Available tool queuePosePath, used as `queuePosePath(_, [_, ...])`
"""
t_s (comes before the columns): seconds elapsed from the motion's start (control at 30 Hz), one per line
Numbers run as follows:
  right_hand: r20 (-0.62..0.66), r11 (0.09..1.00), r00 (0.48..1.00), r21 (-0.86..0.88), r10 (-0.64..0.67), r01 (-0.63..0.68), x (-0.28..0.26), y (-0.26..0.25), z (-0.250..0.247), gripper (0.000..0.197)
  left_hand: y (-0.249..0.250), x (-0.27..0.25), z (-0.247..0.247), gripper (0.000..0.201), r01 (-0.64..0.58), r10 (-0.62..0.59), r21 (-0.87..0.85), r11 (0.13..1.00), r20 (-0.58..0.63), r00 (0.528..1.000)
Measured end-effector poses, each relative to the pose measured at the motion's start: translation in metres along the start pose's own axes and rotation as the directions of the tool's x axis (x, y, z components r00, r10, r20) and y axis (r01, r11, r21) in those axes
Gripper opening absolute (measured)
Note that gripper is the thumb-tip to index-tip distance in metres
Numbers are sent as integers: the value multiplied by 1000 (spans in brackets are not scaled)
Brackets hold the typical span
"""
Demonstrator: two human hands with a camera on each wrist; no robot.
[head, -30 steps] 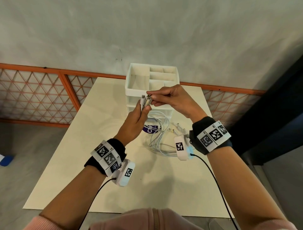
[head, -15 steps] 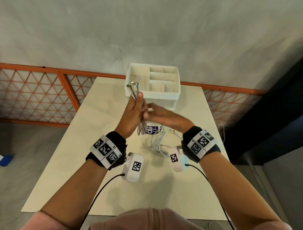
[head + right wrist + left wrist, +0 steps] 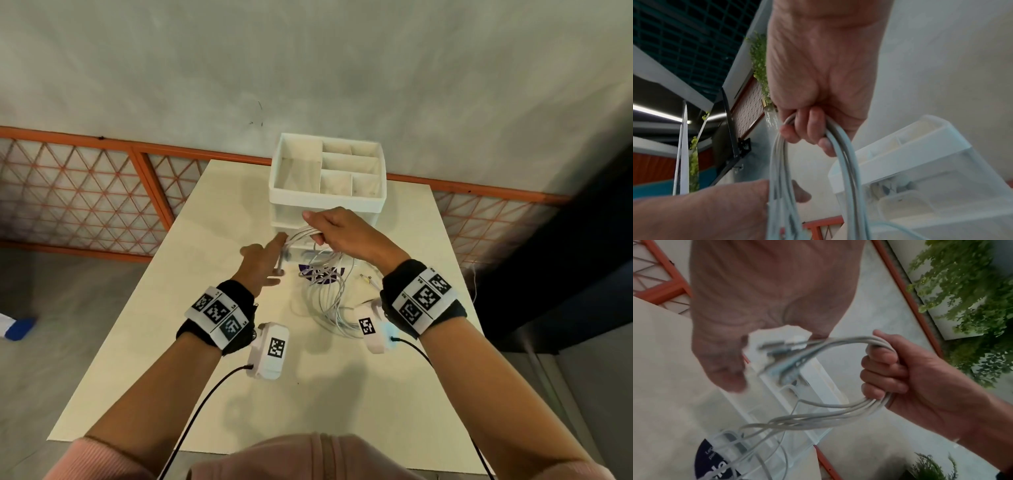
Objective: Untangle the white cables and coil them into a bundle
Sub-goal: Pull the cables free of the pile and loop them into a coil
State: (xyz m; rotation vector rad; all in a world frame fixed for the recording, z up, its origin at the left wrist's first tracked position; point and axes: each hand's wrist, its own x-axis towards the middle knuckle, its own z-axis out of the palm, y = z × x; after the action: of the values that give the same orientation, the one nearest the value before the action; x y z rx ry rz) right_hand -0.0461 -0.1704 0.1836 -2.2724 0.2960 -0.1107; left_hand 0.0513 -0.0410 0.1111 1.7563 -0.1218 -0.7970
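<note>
Several white cables (image 3: 329,298) hang as one bunch from my hands down to the cream table (image 3: 205,342). My right hand (image 3: 342,236) grips an arched loop of them in a fist in front of the white organizer (image 3: 327,202). In the right wrist view its curled fingers (image 3: 807,129) wrap the cables (image 3: 846,162). My left hand (image 3: 263,260) is lower and to the left. It holds the plug ends, blurred in the left wrist view, where the cables (image 3: 838,407) run from there to the right hand (image 3: 900,369).
The organizer has open compartments on top and a clear drawer below. A purple round label (image 3: 320,274) lies under the cable heap, and loose plug ends (image 3: 368,279) lie to its right. An orange mesh fence (image 3: 85,192) runs behind the table.
My left hand has dropped from the organizer's rim, so the plug ends no longer stick up. My right hand has turned palm down and now lifts a loop of cable.
</note>
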Motion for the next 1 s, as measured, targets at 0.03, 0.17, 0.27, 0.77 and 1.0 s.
queuePosePath(0.03, [6,1000,1000,-23,8,-8,1,1,-1,50,-1,0,0,68,-25,27,43,999,-45,999])
queuePosePath(0.17, [31,995,1000,-102,5,-2,4,2,-1,49,14,-17,4,39,-394,394,89,915,16,919])
queuePosePath(0.27, [5,995,1000,-101,1,-1,8,1,-2,47,24,-34,9,64,-449,423,50,892,252,870])
queuePosePath(0.77, [41,790,992,602,115,-117,8,54,24,59,44,-29,-3,45,-399,464,-274,875,238,853])
queuePosePath(1.0, [-127,758,968,647,218,-86,11,32,24,39,24,-26,19,29,-541,542,-80,838,240,805])
